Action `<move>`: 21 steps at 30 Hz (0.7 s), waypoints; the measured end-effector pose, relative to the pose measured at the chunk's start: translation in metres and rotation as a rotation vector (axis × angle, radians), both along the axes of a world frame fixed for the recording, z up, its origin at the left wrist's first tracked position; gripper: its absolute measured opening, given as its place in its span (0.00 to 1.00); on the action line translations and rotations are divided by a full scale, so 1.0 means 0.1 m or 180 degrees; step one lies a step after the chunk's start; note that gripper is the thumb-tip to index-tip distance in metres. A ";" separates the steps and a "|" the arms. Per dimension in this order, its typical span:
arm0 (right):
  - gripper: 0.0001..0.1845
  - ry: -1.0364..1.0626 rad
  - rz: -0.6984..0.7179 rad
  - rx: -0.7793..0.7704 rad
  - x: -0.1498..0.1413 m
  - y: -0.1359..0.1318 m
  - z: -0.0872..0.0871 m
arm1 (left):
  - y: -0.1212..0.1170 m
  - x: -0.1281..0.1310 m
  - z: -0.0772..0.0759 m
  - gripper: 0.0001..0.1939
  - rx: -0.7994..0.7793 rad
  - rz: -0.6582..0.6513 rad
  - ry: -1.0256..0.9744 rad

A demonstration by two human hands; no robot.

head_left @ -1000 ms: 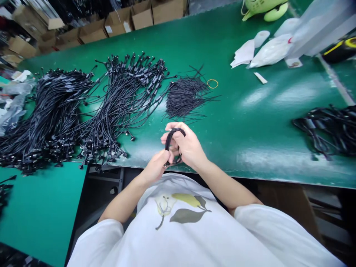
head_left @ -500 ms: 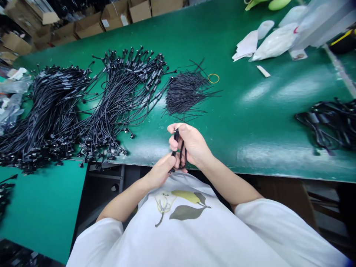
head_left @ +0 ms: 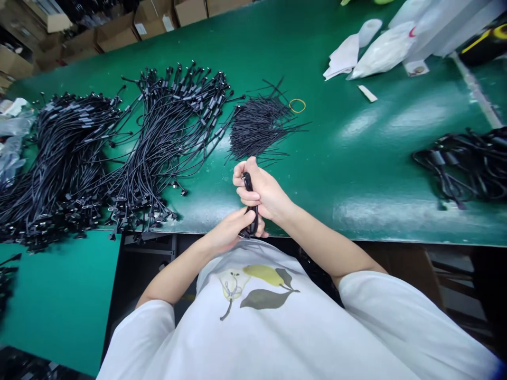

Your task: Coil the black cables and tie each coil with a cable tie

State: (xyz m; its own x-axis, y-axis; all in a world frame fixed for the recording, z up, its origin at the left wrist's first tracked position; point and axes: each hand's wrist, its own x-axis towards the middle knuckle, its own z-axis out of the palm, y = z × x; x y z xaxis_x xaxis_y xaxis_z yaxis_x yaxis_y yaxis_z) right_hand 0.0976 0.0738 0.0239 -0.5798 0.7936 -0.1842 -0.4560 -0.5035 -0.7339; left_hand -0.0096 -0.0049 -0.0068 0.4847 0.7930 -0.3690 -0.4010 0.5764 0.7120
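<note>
Between my hands, close to the table's front edge, is a black cable [head_left: 248, 182] gathered into a short folded bundle. My left hand [head_left: 233, 228] is closed on its lower end, thumb on top. My right hand [head_left: 263, 190] wraps round the upper part from the right, its thumb raised. Part of the bundle is hidden by my fingers. Just beyond my right hand lies a pile of thin black ties [head_left: 257, 126]. To its left, two large heaps of black cables with plugs spread out, the nearer cable heap [head_left: 170, 126] and the far-left cable heap [head_left: 75, 142].
The green table [head_left: 317, 174] runs across the view. A yellow rubber band [head_left: 297, 105] lies beside the ties. Coiled black cables [head_left: 463, 166] sit at the right. White plastic bags [head_left: 382, 58] are at the back right, cardboard boxes [head_left: 152, 18] along the far edge.
The cable loop that hung between my hands is now gathered tighter into a bundle. My right thumb has lifted off the cable's top end. The view has shifted slightly.
</note>
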 end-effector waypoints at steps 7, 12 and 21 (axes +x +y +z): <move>0.30 0.0292 0.0136 -0.0057 0.05 0.04 0.04 | 0.03 -0.01 0.09 0.19 -0.0640 -0.0240 -0.0818; 0.31 0.0344 -0.0101 -0.0095 0.10 0.07 -0.02 | 0.05 0.04 0.11 0.19 -0.0880 -0.0073 -0.0876; 0.30 0.0577 0.0036 -0.0074 0.14 0.07 -0.11 | 0.06 0.05 0.03 0.15 -0.1242 -0.0082 -0.1000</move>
